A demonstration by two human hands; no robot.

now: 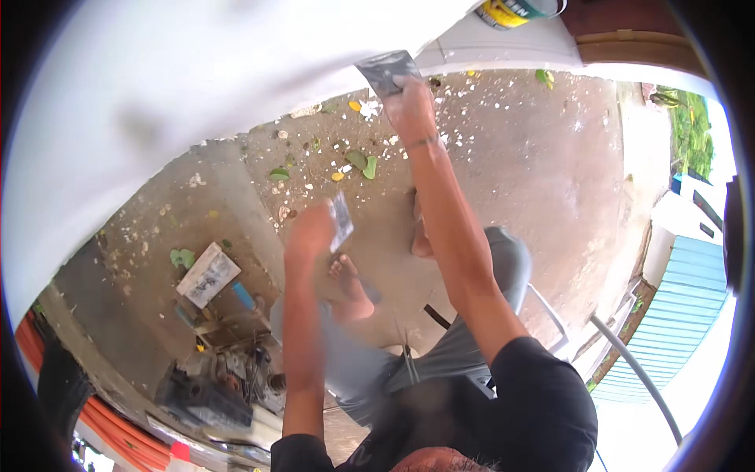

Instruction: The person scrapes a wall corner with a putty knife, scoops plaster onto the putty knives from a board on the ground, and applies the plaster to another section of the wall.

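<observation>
Grip of the right hand (411, 108) is closed on a dark grey, flat rectangular blade (388, 69) at upper centre, overlapping the smooth white wall (197, 71); contact is unclear. Left of centre, the blurred left hand (311, 228) holds a pale grey flat blade (341, 223). White flakes (366, 109) and green leaves (370, 167) dot the brown floor (543, 165).

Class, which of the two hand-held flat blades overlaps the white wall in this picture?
The dark blade in the right hand; the paler blade in the left hand shows against the brown ground instead.
</observation>
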